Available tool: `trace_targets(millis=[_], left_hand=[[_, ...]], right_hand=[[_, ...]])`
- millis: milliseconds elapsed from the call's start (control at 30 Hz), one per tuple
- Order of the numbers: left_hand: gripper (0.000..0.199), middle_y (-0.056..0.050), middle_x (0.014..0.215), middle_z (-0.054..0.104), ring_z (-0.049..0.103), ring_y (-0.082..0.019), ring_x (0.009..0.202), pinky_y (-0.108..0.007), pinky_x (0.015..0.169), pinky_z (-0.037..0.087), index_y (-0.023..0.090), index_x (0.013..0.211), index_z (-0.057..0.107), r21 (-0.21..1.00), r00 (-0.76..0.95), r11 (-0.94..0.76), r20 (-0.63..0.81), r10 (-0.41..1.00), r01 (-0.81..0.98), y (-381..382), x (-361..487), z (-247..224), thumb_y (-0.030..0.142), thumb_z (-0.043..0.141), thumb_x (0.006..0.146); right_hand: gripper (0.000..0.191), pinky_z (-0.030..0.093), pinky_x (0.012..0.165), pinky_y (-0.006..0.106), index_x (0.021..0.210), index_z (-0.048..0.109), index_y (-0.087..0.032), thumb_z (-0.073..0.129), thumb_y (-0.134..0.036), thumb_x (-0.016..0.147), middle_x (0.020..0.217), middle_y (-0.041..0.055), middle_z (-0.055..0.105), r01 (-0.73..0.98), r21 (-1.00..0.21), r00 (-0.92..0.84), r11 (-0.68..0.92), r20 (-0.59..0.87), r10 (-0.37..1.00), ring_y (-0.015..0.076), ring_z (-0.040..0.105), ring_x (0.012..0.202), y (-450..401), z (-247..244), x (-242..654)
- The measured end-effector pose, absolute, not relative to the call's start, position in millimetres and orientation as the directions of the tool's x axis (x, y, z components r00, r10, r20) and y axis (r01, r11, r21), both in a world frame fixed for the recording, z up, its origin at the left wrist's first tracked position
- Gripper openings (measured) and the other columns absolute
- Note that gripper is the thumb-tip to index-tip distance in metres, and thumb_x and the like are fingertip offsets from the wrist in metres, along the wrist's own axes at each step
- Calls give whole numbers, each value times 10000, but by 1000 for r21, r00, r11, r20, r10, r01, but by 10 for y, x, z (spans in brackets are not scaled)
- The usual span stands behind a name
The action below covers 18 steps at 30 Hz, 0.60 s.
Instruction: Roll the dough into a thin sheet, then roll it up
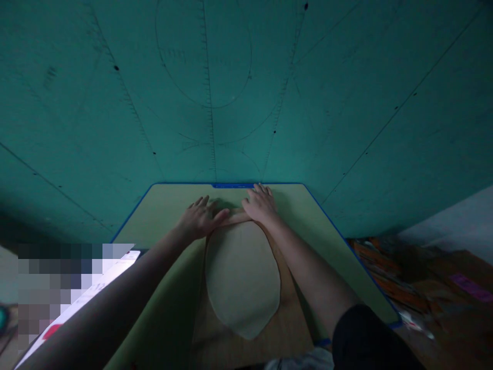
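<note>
A thin, oval sheet of pale dough (242,277) lies flat on a wooden board (215,344) in front of me. Across its far edge runs a wooden rolling pin (235,217), partly covered by both hands. My left hand (202,218) rests on the pin's left end, fingers stretched forward and thumb pointing inward along it. Over the right end lies my right hand (261,202), palm down with its fingers extended toward the table's far edge. Neither hand has its fingers wrapped round the pin.
Under the board is a pale table (173,198) with a blue rim, set against a green wall (246,139) marked with lines and circles. Cardboard and orange packaging (389,272) lies low on the right. A white printed sheet (96,290) is at the left.
</note>
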<state>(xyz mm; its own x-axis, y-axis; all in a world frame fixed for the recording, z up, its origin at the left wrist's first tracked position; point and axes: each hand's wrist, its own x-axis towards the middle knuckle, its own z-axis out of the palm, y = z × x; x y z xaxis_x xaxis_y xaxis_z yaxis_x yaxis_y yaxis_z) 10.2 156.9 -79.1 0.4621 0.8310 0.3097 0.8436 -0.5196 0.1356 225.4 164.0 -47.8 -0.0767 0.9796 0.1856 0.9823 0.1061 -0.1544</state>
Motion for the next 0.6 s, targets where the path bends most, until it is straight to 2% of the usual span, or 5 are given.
trace_targets(millis=[100,233,400,467,600], left_hand=[[616,-203,1413,610,473,-372,1411,-556,1140,390,159,1330,633,72,429,-469,299,852,880,1426,151,-752,602,352,1008],[733,-254,1476,537,444,-381,1433,-507,1162,382,60,1396,568,30,425,-449,268,864,893,1027,245,-652,632,337,1001],[748,-236,1350,641,623,-345,1236,-483,1064,477,48,1383,553,1,464,-485,292,836,874,391,328,-608,645,306,1005],[699,-231,1346,644,640,-345,1201,-490,1034,497,52,1401,534,-36,480,-496,317,818,868,134,361,-632,602,360,1006],[721,-264,1472,536,526,-409,1353,-537,1085,466,32,1436,501,-90,514,-516,331,791,852,-263,435,-689,543,542,929]], right_hand=[[460,214,1220,490,1342,645,-142,446,-317,966,1556,173,483,980,-154,-96,124,174,980,296,395,1467,1511,-478,2267],[468,148,1245,501,1379,630,-167,357,-296,1021,1579,126,466,973,-153,-147,170,151,977,281,340,1504,1164,-506,2336],[529,188,1245,496,1501,500,-134,281,-335,1064,1562,98,493,940,-212,-233,268,177,956,299,309,1518,640,-570,2512],[521,216,1237,516,1510,491,-161,308,-348,1060,1575,89,475,922,-244,-263,301,175,949,303,307,1520,459,-603,2608],[513,211,1232,570,1491,520,-190,322,-390,1061,1614,100,404,895,-309,-295,321,128,947,307,275,1536,280,-639,2756]])
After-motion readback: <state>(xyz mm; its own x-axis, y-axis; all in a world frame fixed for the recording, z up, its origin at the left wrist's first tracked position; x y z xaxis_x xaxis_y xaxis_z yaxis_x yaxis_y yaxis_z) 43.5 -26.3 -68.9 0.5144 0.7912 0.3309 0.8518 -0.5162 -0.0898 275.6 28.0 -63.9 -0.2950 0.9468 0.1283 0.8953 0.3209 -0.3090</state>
